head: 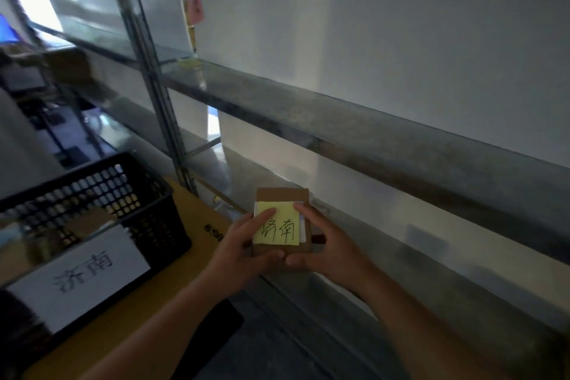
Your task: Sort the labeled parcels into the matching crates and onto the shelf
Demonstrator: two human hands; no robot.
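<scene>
Beside one black crate, one parcel, seemingly cardboard, between two hands: left hand, right hand.

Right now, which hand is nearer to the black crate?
Left. The left hand holds the parcel on the side toward the black crate; the right hand holds its far side.

A yellowish-brown surface filled the lower left of the frame. On it stood a black mesh crate, a white sheet with handwritten characters fixed to its near wall. Dark print marked the surface's right end, near the centre of the frame. Behind it a metal shelf ran from the upper left down to the right edge, carried by a slotted upright post. A yellow note lay on the shelf board beside the post.
</scene>
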